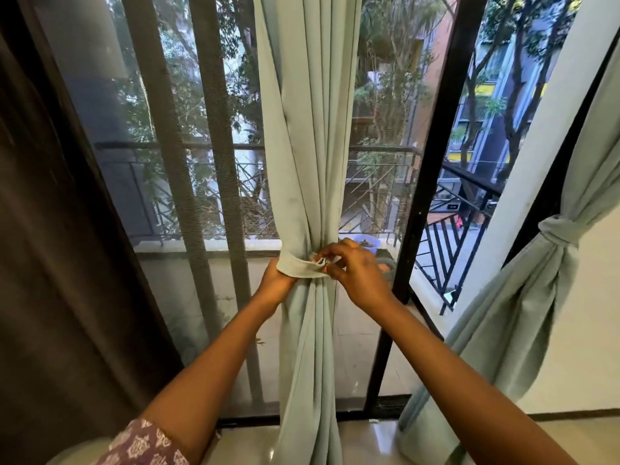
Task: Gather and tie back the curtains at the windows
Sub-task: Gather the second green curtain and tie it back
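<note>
Both my hands are pinching the tieback (299, 265) round the gathered curtain (310, 162): left hand (275, 276), right hand (352, 266); bowl (366, 242) behind is holding dark bits.

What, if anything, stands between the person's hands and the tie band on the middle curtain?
Nothing visible: the left hand holds the tie band at the gathered curtain, and the right hand pinches its other end.

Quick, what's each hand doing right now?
Left hand: grips the tie-back band against the curtain.
Right hand: fingers pinch the band's free end.
</note>
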